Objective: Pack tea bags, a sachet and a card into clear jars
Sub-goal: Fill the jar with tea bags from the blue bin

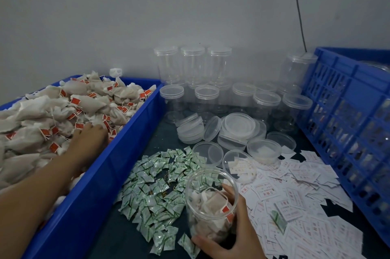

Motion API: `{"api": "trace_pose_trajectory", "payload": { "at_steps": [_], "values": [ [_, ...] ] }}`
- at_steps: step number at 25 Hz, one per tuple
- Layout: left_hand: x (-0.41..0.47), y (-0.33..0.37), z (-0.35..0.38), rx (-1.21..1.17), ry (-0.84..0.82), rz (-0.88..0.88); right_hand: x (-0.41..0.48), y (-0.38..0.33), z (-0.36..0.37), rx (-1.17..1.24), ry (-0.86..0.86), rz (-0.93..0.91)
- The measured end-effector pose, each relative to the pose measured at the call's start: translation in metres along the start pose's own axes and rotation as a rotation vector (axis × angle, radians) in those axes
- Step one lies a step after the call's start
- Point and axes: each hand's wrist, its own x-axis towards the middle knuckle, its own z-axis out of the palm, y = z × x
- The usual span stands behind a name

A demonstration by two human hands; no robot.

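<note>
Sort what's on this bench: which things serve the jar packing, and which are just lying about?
In use: open clear plastic jar gripped by the right hand; left hand among the white tea bags in the blue plastic tub; green-and-white sachets; white printed cards; loose clear lids; empty lidded clear jars.
Lying about: blue slatted plastic crate; black cable on the wall.

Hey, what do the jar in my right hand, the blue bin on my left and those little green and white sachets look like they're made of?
The jar: clear, glossy rigid plastic most likely; the tea bags show through its wall. The blue bin: opaque moulded plastic, smooth with a dull sheen. The sachets: printed paper or film, slightly crinkled; can't tell which.
</note>
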Motion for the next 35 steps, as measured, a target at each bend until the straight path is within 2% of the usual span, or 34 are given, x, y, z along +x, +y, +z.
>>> {"api": "trace_pose_trajectory", "payload": {
  "at_steps": [3, 5, 7, 8, 10, 13, 17, 19, 21, 22, 27, 32, 35],
  "values": [
    [-0.003, 0.012, -0.044, -0.927, 0.192, -0.195, 0.001, 0.002, 0.0, -0.004, 0.001, -0.006],
    [-0.017, 0.032, -0.088, -1.362, 0.24, -0.117, 0.001, 0.004, 0.0, 0.003, -0.003, 0.007],
    [-0.044, 0.064, -0.125, -1.626, 0.166, 0.108, 0.0, 0.004, 0.0, 0.013, -0.001, 0.019],
    [-0.059, 0.082, -0.134, -1.646, 0.118, 0.244, -0.001, 0.004, -0.001, 0.013, 0.001, 0.017],
    [-0.092, 0.118, -0.131, -1.494, 0.069, 0.442, -0.002, 0.002, -0.001, 0.012, 0.003, 0.016],
    [-0.12, 0.154, -0.096, -1.25, -0.002, 0.559, 0.0, 0.001, 0.001, -0.009, 0.014, -0.01],
    [-0.096, 0.145, -0.038, -1.07, 0.195, 0.338, -0.001, 0.004, 0.001, -0.016, 0.031, 0.0],
    [-0.083, 0.132, -0.003, -0.869, 0.117, 0.217, -0.002, 0.004, 0.0, -0.011, 0.022, 0.009],
    [-0.081, 0.125, 0.029, -0.696, 0.019, 0.204, -0.002, 0.004, 0.0, -0.021, 0.02, 0.003],
    [-0.081, 0.124, 0.039, -0.671, 0.024, 0.222, -0.001, 0.003, 0.0, -0.019, 0.021, 0.003],
    [-0.08, 0.128, 0.041, -0.635, 0.121, 0.27, -0.003, 0.001, -0.001, -0.018, 0.014, 0.039],
    [-0.075, 0.134, 0.037, -0.734, 0.011, 0.162, -0.004, 0.001, -0.001, -0.022, 0.007, 0.059],
    [-0.074, 0.136, 0.038, -0.74, -0.041, 0.184, -0.004, 0.0, -0.001, -0.032, 0.003, 0.066]
  ]
}}
